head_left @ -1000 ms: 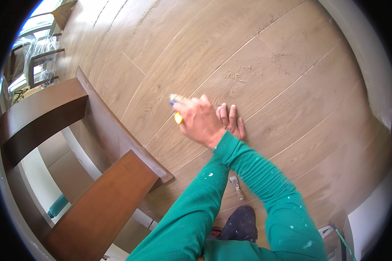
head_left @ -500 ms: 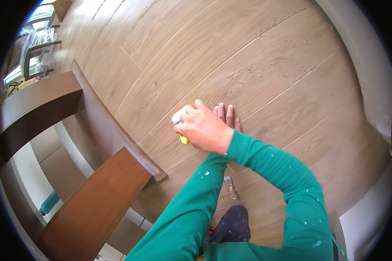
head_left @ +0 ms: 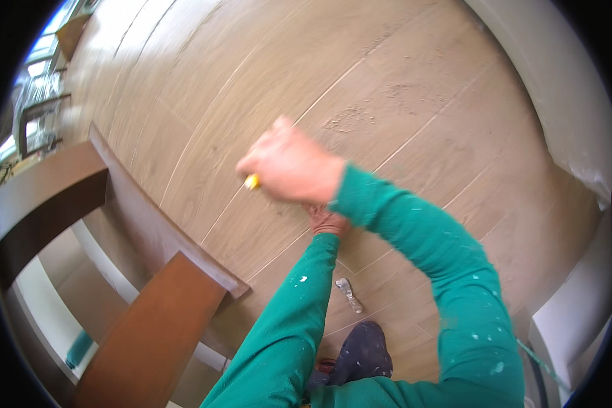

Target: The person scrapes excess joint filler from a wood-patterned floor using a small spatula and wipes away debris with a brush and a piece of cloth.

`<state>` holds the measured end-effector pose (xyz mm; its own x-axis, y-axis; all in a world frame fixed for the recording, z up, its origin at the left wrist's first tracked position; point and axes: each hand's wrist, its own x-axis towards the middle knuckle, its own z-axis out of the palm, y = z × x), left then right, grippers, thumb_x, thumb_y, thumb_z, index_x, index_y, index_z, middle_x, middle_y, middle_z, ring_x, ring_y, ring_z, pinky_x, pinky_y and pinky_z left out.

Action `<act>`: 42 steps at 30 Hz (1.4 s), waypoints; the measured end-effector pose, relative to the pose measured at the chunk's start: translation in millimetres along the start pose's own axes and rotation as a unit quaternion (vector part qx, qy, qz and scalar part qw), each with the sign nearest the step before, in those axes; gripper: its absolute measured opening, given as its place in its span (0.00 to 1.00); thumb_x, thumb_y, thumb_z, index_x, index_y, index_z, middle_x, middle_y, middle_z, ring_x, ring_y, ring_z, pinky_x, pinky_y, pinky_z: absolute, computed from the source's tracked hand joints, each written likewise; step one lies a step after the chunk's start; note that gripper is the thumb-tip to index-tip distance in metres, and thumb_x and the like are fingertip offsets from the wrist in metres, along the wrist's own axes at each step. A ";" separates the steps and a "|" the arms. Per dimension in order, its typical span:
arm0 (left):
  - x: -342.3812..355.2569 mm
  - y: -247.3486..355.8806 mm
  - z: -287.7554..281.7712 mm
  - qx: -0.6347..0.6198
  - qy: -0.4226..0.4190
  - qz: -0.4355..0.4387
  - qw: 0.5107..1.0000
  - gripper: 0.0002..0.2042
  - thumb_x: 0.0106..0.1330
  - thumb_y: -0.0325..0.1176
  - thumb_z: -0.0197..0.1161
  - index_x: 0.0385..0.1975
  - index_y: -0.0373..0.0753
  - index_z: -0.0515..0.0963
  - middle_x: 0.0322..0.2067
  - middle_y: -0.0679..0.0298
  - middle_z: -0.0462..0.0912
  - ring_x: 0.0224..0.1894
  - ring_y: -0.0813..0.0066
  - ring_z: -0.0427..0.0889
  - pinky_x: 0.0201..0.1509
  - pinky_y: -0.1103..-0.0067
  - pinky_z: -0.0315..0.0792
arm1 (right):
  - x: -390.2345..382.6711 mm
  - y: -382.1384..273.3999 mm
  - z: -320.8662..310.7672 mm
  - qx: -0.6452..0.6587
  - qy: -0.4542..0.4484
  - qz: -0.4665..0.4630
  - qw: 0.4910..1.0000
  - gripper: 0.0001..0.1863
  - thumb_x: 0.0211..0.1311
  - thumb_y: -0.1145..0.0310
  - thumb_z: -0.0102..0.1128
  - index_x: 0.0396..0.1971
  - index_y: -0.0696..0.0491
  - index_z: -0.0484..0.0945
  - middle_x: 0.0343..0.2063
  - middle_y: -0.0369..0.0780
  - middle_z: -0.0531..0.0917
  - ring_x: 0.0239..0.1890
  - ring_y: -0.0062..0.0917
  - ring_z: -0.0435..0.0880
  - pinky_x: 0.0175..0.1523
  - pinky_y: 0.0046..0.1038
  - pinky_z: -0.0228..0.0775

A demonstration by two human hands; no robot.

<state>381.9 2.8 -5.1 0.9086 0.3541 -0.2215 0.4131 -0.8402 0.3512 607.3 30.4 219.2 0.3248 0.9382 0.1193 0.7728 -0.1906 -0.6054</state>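
Note:
My right hand point(head_left: 289, 163), smeared by motion, is closed round a brush. Only the brush's yellow handle end point(head_left: 252, 181) sticks out below the fingers; its pale bristles, which showed half a second ago, are hidden. My left hand point(head_left: 328, 222) is low at the floor, under my right wrist. Its back shows in part, while its fingers are covered by the right hand. The wood-look plank floor point(head_left: 251, 88) lies under both hands. Crumbs of debris point(head_left: 350, 119) are scattered on it, just beyond my right hand.
A brown wooden stair-like structure point(head_left: 149, 333) with a raised edge board stands on the left. A whitish tool or scrap point(head_left: 349, 296) lies near my dark shoe point(head_left: 362, 350). Pale plastic-like sheeting point(head_left: 551, 75) borders the right. Chairs point(head_left: 37, 122) stand far left.
My right hand has moved up and left with the brush, and the bristles have gone out of sight. The left hand's fingers, spread on the floor before, are now covered. The view has shifted slightly.

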 end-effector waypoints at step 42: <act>14.6 36.2 -49.0 0.023 0.084 0.037 0.996 0.33 0.66 0.46 0.63 0.71 0.44 0.66 0.73 0.50 0.59 0.76 0.49 0.54 0.81 0.47 0.39 | -160.4 180.6 -73.3 -0.081 0.568 0.376 0.728 0.10 0.70 0.65 0.63 0.31 0.55 0.81 0.28 0.45 0.89 0.30 0.38 0.89 0.38 0.38 0.82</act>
<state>413.2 -2.3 49.0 0.9353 0.3514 -0.0411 0.3457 -0.8831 0.3173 734.7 -175.7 148.4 0.8594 -0.2747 0.4313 0.1684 -0.6443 -0.7460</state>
